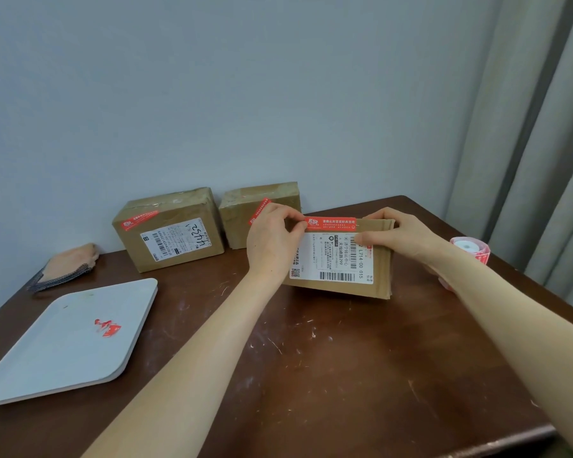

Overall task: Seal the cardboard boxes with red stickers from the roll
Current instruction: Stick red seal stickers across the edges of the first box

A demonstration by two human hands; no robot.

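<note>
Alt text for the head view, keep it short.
The left hand pinches a red sticker at the far edge of a labelled cardboard box, which the right hand steadies. Two stickered boxes stand behind; the sticker roll lies at right.

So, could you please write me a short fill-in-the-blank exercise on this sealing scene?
1. The table bears ___ cardboard boxes.
2. The left hand pinches the red sticker at its ___ end.
3. The right hand holds the nearest box; the sticker roll lies to its ___.
4. The white tray holds scraps coloured ___.
Missing words: three; left; right; red.
</note>
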